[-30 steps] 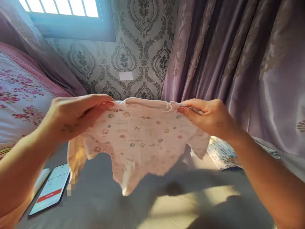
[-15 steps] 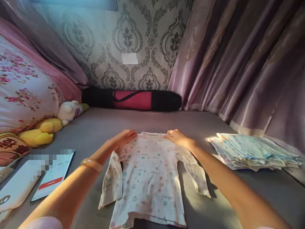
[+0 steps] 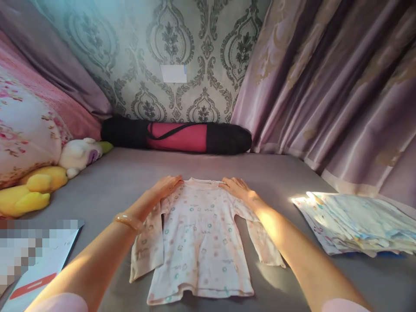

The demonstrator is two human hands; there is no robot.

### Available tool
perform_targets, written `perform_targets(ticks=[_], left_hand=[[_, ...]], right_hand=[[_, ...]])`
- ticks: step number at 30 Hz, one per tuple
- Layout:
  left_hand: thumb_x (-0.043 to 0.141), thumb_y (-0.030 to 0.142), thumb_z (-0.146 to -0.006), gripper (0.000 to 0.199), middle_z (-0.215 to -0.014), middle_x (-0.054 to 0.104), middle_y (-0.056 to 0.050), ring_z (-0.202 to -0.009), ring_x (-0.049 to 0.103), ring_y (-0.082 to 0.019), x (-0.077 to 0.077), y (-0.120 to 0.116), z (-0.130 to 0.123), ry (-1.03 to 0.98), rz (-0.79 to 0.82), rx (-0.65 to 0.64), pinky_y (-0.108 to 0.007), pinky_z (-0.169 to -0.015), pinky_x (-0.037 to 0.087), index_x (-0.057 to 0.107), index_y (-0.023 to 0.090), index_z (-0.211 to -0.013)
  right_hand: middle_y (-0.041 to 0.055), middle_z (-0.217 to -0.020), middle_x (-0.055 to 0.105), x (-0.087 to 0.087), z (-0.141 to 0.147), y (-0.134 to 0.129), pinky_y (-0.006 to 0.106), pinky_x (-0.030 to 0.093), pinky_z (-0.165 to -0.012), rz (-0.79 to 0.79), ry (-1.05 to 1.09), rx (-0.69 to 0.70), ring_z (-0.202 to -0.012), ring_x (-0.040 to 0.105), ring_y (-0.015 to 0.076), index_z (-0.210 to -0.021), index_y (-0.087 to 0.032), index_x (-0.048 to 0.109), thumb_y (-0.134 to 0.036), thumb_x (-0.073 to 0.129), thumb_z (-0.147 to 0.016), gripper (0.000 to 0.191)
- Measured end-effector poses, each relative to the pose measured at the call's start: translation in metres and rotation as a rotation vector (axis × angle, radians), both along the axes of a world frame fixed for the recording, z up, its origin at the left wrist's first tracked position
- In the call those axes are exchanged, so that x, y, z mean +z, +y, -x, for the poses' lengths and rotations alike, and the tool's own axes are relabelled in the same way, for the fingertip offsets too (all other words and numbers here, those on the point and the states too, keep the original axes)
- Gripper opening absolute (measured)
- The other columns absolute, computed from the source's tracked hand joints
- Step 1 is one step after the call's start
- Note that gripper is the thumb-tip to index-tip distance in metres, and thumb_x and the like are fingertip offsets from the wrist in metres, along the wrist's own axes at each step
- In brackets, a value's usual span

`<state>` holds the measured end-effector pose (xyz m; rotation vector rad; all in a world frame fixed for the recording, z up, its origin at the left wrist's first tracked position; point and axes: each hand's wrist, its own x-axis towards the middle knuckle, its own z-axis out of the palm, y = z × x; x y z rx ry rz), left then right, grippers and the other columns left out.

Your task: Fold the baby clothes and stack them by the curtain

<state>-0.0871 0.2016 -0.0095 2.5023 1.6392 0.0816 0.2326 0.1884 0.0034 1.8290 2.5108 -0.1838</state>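
A small white long-sleeved shirt [image 3: 201,242] with a green and pink print lies spread on the grey sheet [image 3: 136,169], its collar away from me. My left hand [image 3: 167,186] is at the shirt's left shoulder, fingertips pressed together on the fabric beside the collar. At the right shoulder, my right hand [image 3: 238,188] has its fingers on the cloth in the same way. Both sleeves angle down outside the body of the shirt, partly covered by my forearms. The bottom hem is slightly wavy.
A stack of folded light cloths [image 3: 357,221] sits at the right. Plush toys [image 3: 42,182] and a floral pillow [image 3: 26,130] line the left, with a phone [image 3: 48,268] nearer me. A black and red roll bag [image 3: 178,136] lies along the wall.
The view has shifted closer, with the phone and cloth stack nearer the frame edges. The shirt's lower part lies a little flatter and its hem has shifted; both hands remain at the shoulders.
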Motion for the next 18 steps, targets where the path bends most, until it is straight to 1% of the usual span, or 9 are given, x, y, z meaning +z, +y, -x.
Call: perform_targets(ticks=[3,6,8,10,12,13,16,18], left_hand=[[0.031,0.041,-0.099,0.039,-0.094,0.072,-0.01,-0.089,0.068,-0.025,0.003,0.016,-0.003,-0.011,-0.027,0.048,-0.032,-0.076,0.047,0.063,0.021,-0.106],[0.036,0.035,-0.097,0.034,-0.099,0.071,-0.011,-0.093,0.067,-0.026,0.002,0.024,-0.008,-0.011,-0.036,0.12,-0.033,-0.078,0.048,0.065,0.02,-0.105],[0.039,0.028,-0.095,0.03,-0.106,0.07,-0.013,-0.097,0.066,-0.026,-0.001,0.027,-0.013,-0.014,-0.039,0.134,-0.033,-0.08,0.047,0.066,0.019,-0.105],[0.043,0.024,-0.093,0.028,-0.109,0.069,-0.012,-0.101,0.065,-0.024,-0.005,0.029,-0.021,-0.03,-0.041,0.126,-0.03,-0.083,0.047,0.066,0.018,-0.108],[0.045,0.026,-0.092,0.028,-0.107,0.069,-0.01,-0.1,0.065,-0.022,-0.009,0.033,-0.03,-0.05,-0.041,0.127,-0.027,-0.083,0.046,0.066,0.019,-0.109],[0.046,0.028,-0.092,0.028,-0.106,0.07,-0.009,-0.099,0.065,-0.022,-0.011,0.035,-0.035,-0.056,-0.042,0.138,-0.027,-0.082,0.046,0.067,0.018,-0.108],[0.047,0.035,-0.094,0.029,-0.101,0.071,-0.011,-0.097,0.065,-0.024,-0.017,0.039,-0.048,-0.063,-0.059,0.189,-0.028,-0.08,0.046,0.068,0.016,-0.102],[0.045,0.033,-0.095,0.03,-0.099,0.071,-0.013,-0.097,0.065,-0.025,-0.022,0.038,-0.054,-0.064,-0.079,0.217,-0.029,-0.081,0.046,0.066,0.014,-0.101]], right_hand=[[0.0084,-0.102,0.069,-0.002,0.001,0.015,0.036,0.042,-0.083,-0.035,0.028,-0.023,-0.102,0.063,0.0273,-0.11,-0.029,0.064,-0.049,0.039,-0.1,0.033],[0.0104,-0.106,0.068,-0.008,0.003,0.024,0.036,0.043,-0.084,-0.088,0.093,-0.059,-0.104,0.062,0.0273,-0.109,-0.024,0.065,-0.044,0.042,-0.099,0.031],[0.0109,-0.113,0.067,-0.014,0.006,0.03,0.034,0.042,-0.088,-0.113,0.159,-0.038,-0.108,0.06,0.0253,-0.112,-0.021,0.064,-0.037,0.046,-0.098,0.028],[0.0098,-0.12,0.065,-0.021,0.013,0.038,0.032,0.04,-0.094,-0.098,0.251,0.025,-0.113,0.057,0.0221,-0.119,-0.02,0.062,-0.03,0.048,-0.097,0.027],[0.0095,-0.125,0.063,-0.025,0.022,0.045,0.03,0.038,-0.098,-0.067,0.335,0.069,-0.116,0.056,0.0204,-0.124,-0.02,0.06,-0.027,0.049,-0.097,0.03],[0.0096,-0.126,0.063,-0.027,0.027,0.047,0.03,0.038,-0.098,-0.052,0.353,0.069,-0.117,0.055,0.0204,-0.126,-0.02,0.059,-0.026,0.049,-0.097,0.031],[0.0097,-0.123,0.063,-0.03,0.041,0.051,0.032,0.037,-0.098,-0.049,0.341,0.024,-0.117,0.054,0.0224,-0.122,-0.018,0.061,-0.028,0.051,-0.097,0.029],[0.0094,-0.119,0.063,-0.032,0.047,0.051,0.033,0.037,-0.097,-0.076,0.32,-0.022,-0.115,0.053,0.0233,-0.117,-0.018,0.063,-0.029,0.05,-0.097,0.026]])
